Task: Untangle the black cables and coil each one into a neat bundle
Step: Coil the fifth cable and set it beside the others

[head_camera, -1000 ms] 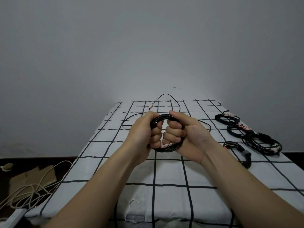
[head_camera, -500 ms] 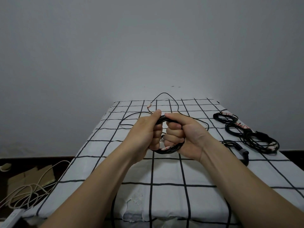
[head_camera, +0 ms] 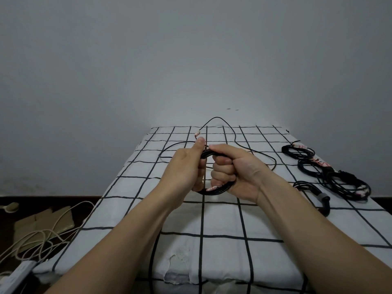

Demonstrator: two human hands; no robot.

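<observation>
A black cable coil (head_camera: pixel 214 190) hangs above the checked table (head_camera: pixel 222 221), held by both hands. My right hand (head_camera: pixel 235 172) grips the coil's right side with curled fingers. My left hand (head_camera: pixel 186 168) pinches the top left of the coil, thumb raised. The loose tail of this cable (head_camera: pixel 230 132) runs back over the far part of the table in a wide loop and ends in a pale plug (head_camera: pixel 197 133). Several finished black bundles lie on the right: one at the back (head_camera: pixel 298 150), a larger pile (head_camera: pixel 337 179) and one with a grey tie (head_camera: pixel 311 188).
The table stands against a plain grey wall. On the dark floor at the left lie cream cables (head_camera: pixel 36 236), a piece of cardboard (head_camera: pixel 44 219) and a white power strip (head_camera: pixel 19 272). The cloth's front edge (head_camera: pixel 180 279) is torn.
My left thumb has lifted and straightened at the coil's top, and the left hand turned slightly. The coil's opening between the hands shows wider. The tail has shifted a little on the table.
</observation>
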